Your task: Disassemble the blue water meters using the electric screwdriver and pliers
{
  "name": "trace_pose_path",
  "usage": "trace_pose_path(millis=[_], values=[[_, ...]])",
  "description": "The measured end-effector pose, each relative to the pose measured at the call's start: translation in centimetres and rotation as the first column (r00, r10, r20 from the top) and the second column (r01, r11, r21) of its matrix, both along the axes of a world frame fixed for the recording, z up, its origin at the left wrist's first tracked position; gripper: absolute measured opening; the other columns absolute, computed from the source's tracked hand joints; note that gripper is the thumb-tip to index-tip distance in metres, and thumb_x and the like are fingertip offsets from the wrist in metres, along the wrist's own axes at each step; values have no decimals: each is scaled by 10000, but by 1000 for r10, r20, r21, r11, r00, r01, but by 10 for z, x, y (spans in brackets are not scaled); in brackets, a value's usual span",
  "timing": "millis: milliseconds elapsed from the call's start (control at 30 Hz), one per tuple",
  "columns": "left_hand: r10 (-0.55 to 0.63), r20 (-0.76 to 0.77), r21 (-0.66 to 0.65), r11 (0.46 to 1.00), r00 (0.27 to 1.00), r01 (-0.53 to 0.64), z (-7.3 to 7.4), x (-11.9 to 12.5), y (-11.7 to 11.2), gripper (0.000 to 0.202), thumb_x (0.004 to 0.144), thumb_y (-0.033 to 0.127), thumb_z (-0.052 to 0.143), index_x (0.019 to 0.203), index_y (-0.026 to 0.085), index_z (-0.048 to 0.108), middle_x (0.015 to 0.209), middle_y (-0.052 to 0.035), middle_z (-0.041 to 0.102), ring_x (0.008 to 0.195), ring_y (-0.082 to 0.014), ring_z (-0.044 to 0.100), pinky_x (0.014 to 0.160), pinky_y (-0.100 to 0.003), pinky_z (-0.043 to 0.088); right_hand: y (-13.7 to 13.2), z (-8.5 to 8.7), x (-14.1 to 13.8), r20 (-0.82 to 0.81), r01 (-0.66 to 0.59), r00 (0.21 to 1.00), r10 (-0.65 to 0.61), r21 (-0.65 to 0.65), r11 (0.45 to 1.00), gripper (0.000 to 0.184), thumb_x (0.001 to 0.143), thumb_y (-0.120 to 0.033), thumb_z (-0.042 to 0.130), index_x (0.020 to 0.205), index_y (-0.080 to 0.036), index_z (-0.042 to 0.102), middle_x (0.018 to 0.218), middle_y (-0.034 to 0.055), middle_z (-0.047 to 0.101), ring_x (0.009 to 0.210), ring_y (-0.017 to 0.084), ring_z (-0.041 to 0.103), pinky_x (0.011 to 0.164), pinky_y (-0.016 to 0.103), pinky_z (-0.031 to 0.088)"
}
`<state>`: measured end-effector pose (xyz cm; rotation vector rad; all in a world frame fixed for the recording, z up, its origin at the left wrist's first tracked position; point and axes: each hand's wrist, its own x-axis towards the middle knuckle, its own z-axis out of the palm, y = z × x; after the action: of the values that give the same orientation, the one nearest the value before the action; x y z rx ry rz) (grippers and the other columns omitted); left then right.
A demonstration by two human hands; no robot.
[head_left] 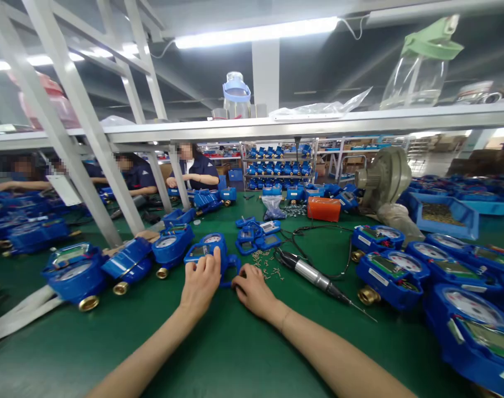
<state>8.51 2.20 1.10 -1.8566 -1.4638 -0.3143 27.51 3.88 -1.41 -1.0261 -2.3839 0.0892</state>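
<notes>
While our left hand (201,284) lies on the blue water meter (199,251) mid-frame, our right hand (254,290) curls at the lid (234,258) just rightward, neither grip clear.

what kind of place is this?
Probably a factory assembly floor: blue meters with exposed circuit boards, a power screwdriver beside loose screws on the green bench, and a rack of similar blue units.
</notes>
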Motion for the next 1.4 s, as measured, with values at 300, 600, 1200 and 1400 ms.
trace_pose_path(millis=[300,600,1200,1400], values=[[-100,22,91,991,995,98,2,7,-61,523,900,221,545,1423,221,529,1016,-169,657,864,-297,582,760,-508,486,-2,-3,-3,1,-48,999,48,-9,999,366,922,-308,651,1269,-230,565,1353,113,581,1269,277,505,1041,484,393],[-185,51,157,972,981,175,5,15,-84,485,908,170,594,1391,148,545,1056,-134,671,907,-250,584,814,-467,418,23,-10,5,-119,77,990,-81,-40,996,387,941,-86,487,1299,-184,597,1423,159,564,1347,306,485,1137,585,297],[-110,973,-63,719,203,693,38,-54,47,377,955,474,543,1103,142,644,1105,-78,683,987,-199,664,892,-426,554,-28,-8,-5,-370,-129,928,34,-234,964,555,1002,-523,441,1423,-165,487,1385,147,595,1291,283,546,1097,450,445],[-16,1000,20,745,-11,667,14,-43,35,407,946,505,540,1116,147,638,1152,-88,669,1036,-214,647,937,-451,528,-22,-16,-4,-413,-136,910,26,-240,961,529,991,-522,465,1403,-195,527,1365,136,613,1277,278,564,1089,430,467]])
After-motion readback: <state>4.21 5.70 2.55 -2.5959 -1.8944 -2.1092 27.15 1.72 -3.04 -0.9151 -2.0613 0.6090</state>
